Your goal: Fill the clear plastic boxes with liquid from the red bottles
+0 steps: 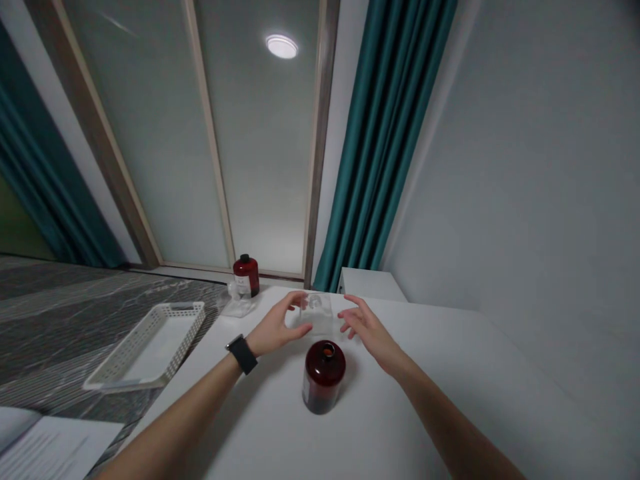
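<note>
A clear plastic container [319, 315] stands on the white table between my hands; what is in it is hard to make out. My left hand [280, 325], with a dark watch on its wrist, is at the container's left side, thumb and fingers apart. Whether its fingertips touch the container I cannot tell. To the right, my right hand [369, 331] hovers a little apart from it, fingers loosely spread and holding nothing. Nearer to me stands an uncapped dark red bottle [325, 377], upright, its round mouth showing.
A capped red bottle [247, 275] with a pale label stands at the table's far left corner, beside a clear plastic item [239, 305]. Left of the white table [395, 427] are a white perforated basket [105, 373] and an open booklet [65, 443]. A white cabinet [373, 283] stands behind.
</note>
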`<control>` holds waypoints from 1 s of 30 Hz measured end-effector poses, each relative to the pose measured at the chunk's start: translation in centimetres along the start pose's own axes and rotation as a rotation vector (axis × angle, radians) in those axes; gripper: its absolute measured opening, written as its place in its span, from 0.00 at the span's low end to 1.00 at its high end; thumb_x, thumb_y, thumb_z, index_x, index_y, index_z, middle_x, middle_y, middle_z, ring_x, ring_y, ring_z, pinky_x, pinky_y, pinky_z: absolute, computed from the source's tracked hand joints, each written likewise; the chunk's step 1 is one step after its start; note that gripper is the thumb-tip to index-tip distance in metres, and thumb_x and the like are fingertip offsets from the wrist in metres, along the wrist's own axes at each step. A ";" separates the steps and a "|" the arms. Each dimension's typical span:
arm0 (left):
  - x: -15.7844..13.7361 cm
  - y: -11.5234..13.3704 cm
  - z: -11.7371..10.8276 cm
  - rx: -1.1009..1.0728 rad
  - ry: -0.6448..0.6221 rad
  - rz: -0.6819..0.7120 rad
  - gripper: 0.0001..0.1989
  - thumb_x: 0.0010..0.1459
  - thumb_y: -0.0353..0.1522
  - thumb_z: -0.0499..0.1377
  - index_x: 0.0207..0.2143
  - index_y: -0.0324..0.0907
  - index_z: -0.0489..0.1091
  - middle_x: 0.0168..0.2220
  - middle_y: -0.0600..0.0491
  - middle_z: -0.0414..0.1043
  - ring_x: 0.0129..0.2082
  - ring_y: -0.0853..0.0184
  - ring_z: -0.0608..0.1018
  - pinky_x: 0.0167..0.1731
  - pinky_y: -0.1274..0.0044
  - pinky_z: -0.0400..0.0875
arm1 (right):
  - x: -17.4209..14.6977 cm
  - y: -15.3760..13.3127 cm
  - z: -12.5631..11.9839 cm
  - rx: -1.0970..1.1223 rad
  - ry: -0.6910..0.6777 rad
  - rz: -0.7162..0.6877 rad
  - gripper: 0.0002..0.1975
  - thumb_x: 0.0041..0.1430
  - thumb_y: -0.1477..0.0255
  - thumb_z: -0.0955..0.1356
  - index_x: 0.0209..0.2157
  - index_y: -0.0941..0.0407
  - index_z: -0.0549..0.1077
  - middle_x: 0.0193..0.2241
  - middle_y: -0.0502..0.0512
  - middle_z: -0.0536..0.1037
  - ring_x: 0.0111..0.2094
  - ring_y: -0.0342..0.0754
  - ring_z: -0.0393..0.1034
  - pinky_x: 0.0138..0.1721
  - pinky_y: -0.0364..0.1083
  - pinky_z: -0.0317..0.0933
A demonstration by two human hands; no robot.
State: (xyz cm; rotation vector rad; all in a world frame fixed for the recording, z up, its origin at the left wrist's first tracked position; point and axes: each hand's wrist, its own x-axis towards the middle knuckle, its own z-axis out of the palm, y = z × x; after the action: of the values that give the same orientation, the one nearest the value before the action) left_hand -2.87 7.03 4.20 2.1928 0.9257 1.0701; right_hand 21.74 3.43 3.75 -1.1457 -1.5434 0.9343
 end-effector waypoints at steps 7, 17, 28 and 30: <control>-2.1 -1.7 0.8 -0.021 0.098 -0.148 0.24 0.55 0.38 0.63 0.52 0.42 0.62 0.47 0.46 0.73 0.47 0.56 0.76 0.52 0.61 0.69 | -1.5 3.8 -4.0 -0.211 0.299 -0.072 0.16 0.57 0.63 0.64 0.44 0.55 0.71 0.28 0.52 0.75 0.28 0.48 0.69 0.31 0.47 0.63; -3.3 -2.4 1.5 0.075 0.084 -0.177 0.23 0.55 0.40 0.63 0.50 0.42 0.63 0.43 0.49 0.73 0.47 0.56 0.77 0.54 0.61 0.69 | -3.1 7.8 -8.6 -0.511 0.525 -0.086 0.10 0.57 0.66 0.62 0.38 0.55 0.70 0.26 0.52 0.72 0.27 0.50 0.66 0.30 0.48 0.60; -3.6 -3.3 2.1 0.159 0.134 -0.200 0.25 0.52 0.43 0.63 0.49 0.41 0.63 0.43 0.46 0.75 0.46 0.53 0.78 0.51 0.60 0.70 | -2.8 10.9 -7.0 -0.679 0.436 -0.120 0.04 0.53 0.71 0.65 0.33 0.54 0.69 0.34 0.55 0.75 0.39 0.55 0.68 0.45 0.53 0.60; -3.6 -3.5 2.2 0.181 0.149 -0.205 0.26 0.51 0.44 0.64 0.48 0.41 0.64 0.42 0.46 0.76 0.45 0.53 0.78 0.49 0.61 0.71 | -2.8 11.2 -6.9 -0.699 0.437 -0.101 0.04 0.53 0.72 0.66 0.33 0.53 0.70 0.35 0.55 0.75 0.40 0.55 0.67 0.46 0.53 0.59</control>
State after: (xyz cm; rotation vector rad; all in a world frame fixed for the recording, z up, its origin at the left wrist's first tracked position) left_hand -3.90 6.13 -1.11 2.1236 1.3298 1.0979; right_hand 31.20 3.94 -5.75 -1.6031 -1.5694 0.0305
